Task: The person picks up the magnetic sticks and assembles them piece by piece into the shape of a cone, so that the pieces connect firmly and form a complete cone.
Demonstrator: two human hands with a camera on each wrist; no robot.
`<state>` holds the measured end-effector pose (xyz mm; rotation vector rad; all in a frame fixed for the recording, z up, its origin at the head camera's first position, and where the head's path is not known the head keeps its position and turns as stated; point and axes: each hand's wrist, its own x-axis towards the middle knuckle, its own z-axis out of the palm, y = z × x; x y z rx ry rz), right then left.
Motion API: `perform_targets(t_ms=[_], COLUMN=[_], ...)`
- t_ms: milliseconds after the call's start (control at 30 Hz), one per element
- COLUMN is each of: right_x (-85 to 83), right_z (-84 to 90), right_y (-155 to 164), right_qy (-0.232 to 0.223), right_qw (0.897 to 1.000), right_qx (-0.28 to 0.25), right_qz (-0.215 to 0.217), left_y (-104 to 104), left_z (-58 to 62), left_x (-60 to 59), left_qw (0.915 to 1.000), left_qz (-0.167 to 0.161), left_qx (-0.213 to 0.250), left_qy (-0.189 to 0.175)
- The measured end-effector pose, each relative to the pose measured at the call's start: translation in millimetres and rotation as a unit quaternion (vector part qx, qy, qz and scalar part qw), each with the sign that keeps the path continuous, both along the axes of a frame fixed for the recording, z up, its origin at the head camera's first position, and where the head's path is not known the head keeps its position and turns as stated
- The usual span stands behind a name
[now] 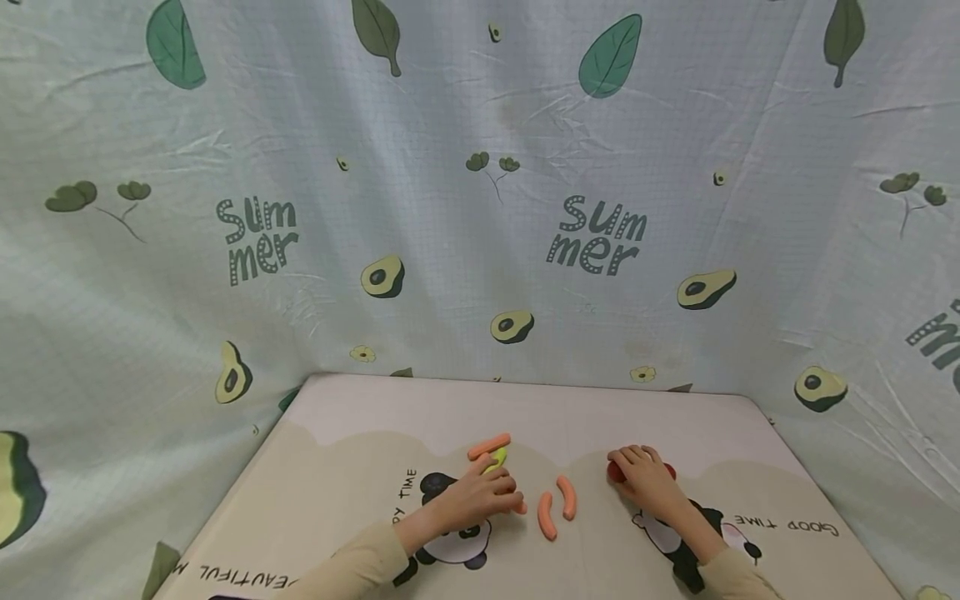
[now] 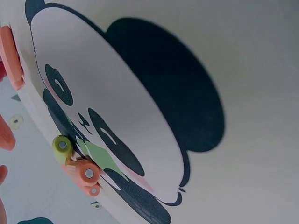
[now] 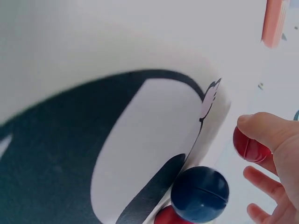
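My right hand (image 1: 648, 483) pinches a shiny red ball (image 3: 250, 145) by the thumb. A dark blue ball (image 3: 200, 193), grooved across its middle, and a second red ball (image 3: 171, 216) lie beside that hand in the right wrist view. Over the panda print, my left hand (image 1: 483, 493) reaches with its fingers spread. An orange sausage-shaped piece (image 1: 521, 507) shows at its fingertips, partly covered by the hand. Just beyond it are a yellow-green piece (image 2: 62, 147) and an orange sausage-shaped piece (image 1: 489, 447). Only the left fingertips (image 2: 5, 136) enter the left wrist view.
Two curved orange pieces (image 1: 557, 508) lie on the table between the hands. The pale table mat (image 1: 337, 467) carries panda prints and lettering. Behind the table hangs a curtain (image 1: 450, 208) printed with avocados and leaves.
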<state>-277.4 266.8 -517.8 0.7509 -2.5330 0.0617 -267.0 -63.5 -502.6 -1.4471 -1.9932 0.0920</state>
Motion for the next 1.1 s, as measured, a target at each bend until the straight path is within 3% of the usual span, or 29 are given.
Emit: perform_targets(t_ms=[233, 333, 667, 933, 1100], right_x=[3.0, 5.2, 14.8, 19.5, 22.0], right_z=[3.3, 3.8, 6.1, 8.9, 10.4], right_y=[-5.7, -9.9, -23.4, -30.0, -34.1], right_qy=[0.026, 0.034, 0.014, 0.032, 0.018], right_qw=[1.000, 0.999, 0.999, 0.995, 0.995], right_qx=[-0.002, -0.001, -0.032, -0.048, -0.052], right_qz=[0.010, 0.018, 0.041, 0.079, 0.083], left_y=[-0.7, -0.4, 3.1, 4.9, 5.6], left_z=[-2.6, -3.7, -4.4, -1.8, -0.1], left_x=[0.3, 0.0, 2.5, 4.4, 5.4], left_qw=[0.9995, 0.9995, 0.9977, 0.9978, 0.9980], left_qz=[0.002, 0.006, 0.003, 0.005, 0.001], left_qx=[0.021, 0.027, 0.059, 0.056, 0.054], left_qy=[-0.025, -0.014, -0.032, -0.037, -0.033])
